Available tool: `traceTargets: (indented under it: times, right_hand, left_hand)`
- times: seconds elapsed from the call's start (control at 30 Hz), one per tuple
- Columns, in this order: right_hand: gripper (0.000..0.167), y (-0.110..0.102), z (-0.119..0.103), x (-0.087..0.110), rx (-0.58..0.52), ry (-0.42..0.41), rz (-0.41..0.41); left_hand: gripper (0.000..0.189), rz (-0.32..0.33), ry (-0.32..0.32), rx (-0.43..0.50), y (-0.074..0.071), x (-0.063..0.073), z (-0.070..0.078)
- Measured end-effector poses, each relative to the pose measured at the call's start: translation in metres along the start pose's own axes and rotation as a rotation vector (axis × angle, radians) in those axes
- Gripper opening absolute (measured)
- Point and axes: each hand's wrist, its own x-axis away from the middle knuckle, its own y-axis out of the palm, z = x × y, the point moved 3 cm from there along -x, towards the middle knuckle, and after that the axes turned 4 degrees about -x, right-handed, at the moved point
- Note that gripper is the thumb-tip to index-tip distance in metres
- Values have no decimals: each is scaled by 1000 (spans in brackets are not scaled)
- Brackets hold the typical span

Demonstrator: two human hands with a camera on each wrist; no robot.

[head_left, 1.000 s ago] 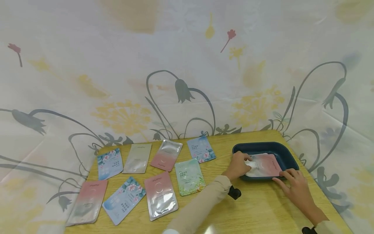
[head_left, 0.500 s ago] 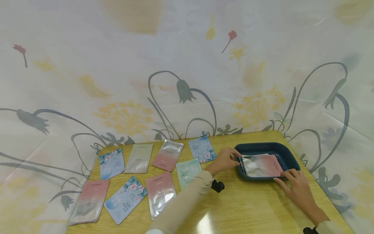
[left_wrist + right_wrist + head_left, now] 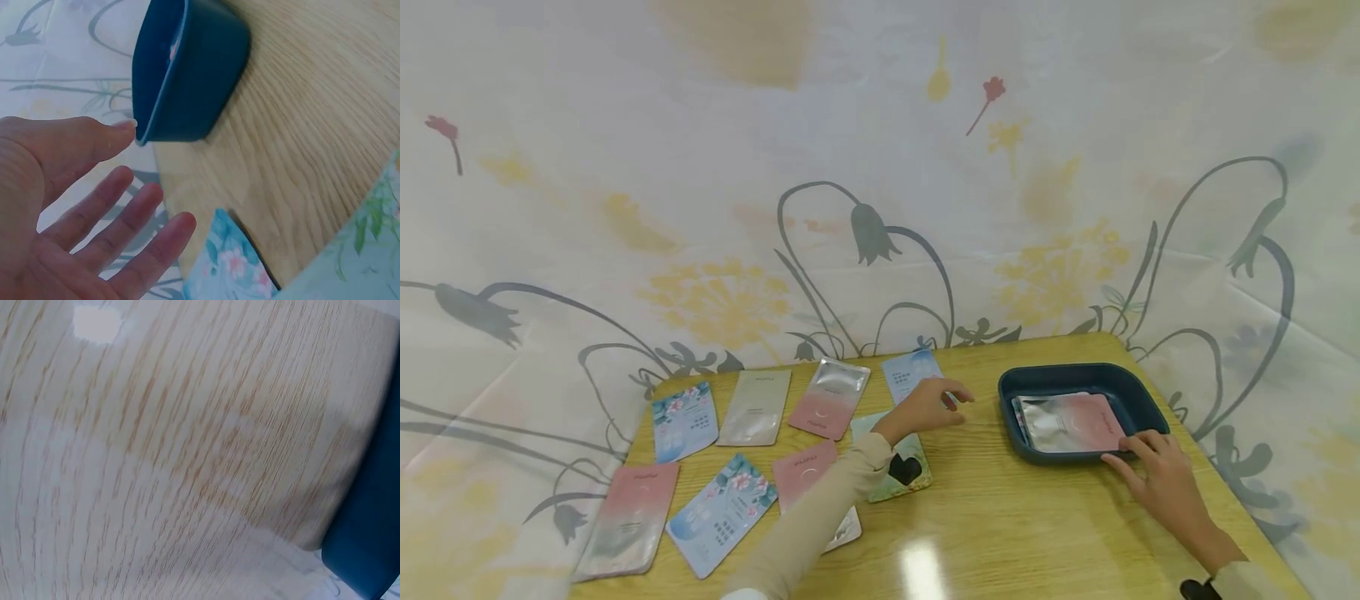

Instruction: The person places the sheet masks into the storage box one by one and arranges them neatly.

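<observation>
My left hand (image 3: 928, 406), fingers relaxed and holding nothing, hovers over the table beside a blue floral sheet-mask packet (image 3: 906, 371) that it partly covers. Below its wrist lies a green sheet-mask packet (image 3: 921, 457), half hidden by the sleeve and a black wrist strap. In the left wrist view the fingers (image 3: 134, 215) are spread apart. My right hand (image 3: 1172, 483) pinches the near right rim of a dark blue plastic basin (image 3: 1067, 457). Inside it lies a stack of packets, a pink and silver sheet-mask packet (image 3: 1078, 423) on top. The right wrist view shows the basin's outer wall (image 3: 365, 550) without the hand.
More packets are spread over the wooden table (image 3: 1000, 533) on the left: a cream packet (image 3: 754, 408), a pink-silver packet (image 3: 830, 400), a blue floral packet (image 3: 722, 512) and several others. A flower-printed cloth (image 3: 865, 125) hangs behind the table.
My left hand has let go of the packets in the basin and moved left over the table, toward the blue and green packets. The right hand has stayed at the rim.
</observation>
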Motion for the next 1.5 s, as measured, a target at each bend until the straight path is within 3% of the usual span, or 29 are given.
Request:
traceTargets:
  times: [0.37, 0.6, 0.87, 1.0, 1.17, 1.4, 1.5]
  right_hand:
    - [32, -4, -1, -9, -27, -47, 30]
    - [29, -5, -3, -10, -10, -26, 5]
    - [29, -4, -5, -8, -14, -3, 2]
    - [31, -3, -5, -6, -11, 9, -5]
    - [33, -2, -3, -4, -6, 20, -10]
    - [34, -1, -3, -3, 2, 12, -11]
    - [34, 0, -4, -2, 4, 10, -5]
  left_hand:
    - [30, -5, 50, 30, -21, 36, -29]
    - [31, 23, -42, 90, -23, 53, -50]
    - [32, 85, -164, 69, -21, 64, -81]
    - [32, 129, -183, 43, -22, 69, -93]
    - [30, 178, -170, 75, -25, 71, -100]
    - [34, 159, -212, 115, -24, 70, -107]
    - [38, 146, -232, 84, -21, 68, -110]
